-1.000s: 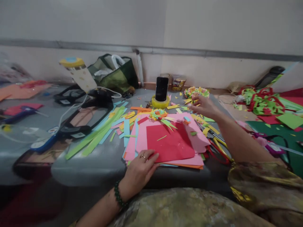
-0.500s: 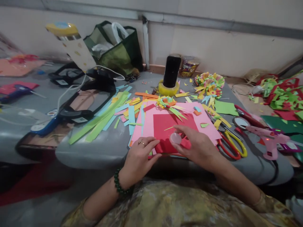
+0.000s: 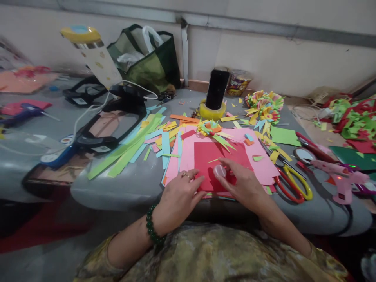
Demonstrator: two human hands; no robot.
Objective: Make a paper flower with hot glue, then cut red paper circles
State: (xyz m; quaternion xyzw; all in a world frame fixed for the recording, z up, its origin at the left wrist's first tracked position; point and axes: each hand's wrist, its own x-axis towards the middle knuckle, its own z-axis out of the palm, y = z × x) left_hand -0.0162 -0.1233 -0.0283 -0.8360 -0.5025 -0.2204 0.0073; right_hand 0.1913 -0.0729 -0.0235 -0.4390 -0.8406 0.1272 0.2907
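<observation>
A red sheet of paper (image 3: 205,157) lies on top of pink sheets (image 3: 187,156) in front of me. My left hand (image 3: 179,194) rests at the red sheet's near left corner, fingers bent downward, thumb and forefinger apart. Between the thumb and fingers of my right hand (image 3: 245,182) is a small round pale cap-like piece (image 3: 219,171), held over the red paper. A thin green paper sliver (image 3: 213,160) lies beside the fingertips. Just beyond the red sheet sits a fringed paper flower (image 3: 209,127) in several colours.
Scissors (image 3: 296,188) and a pink glue gun (image 3: 343,180) lie to the right. Paper strips (image 3: 129,147) spread left. Behind stand a phone (image 3: 217,89) on a yellow tape roll (image 3: 212,111), a finished paper bunch (image 3: 266,103), a green bag (image 3: 155,62) and a tilted bottle (image 3: 100,62).
The view has shifted slightly, so everything sits a little further right. My right hand still holds the round piece over the red paper, and my left fingers are slightly more bent.
</observation>
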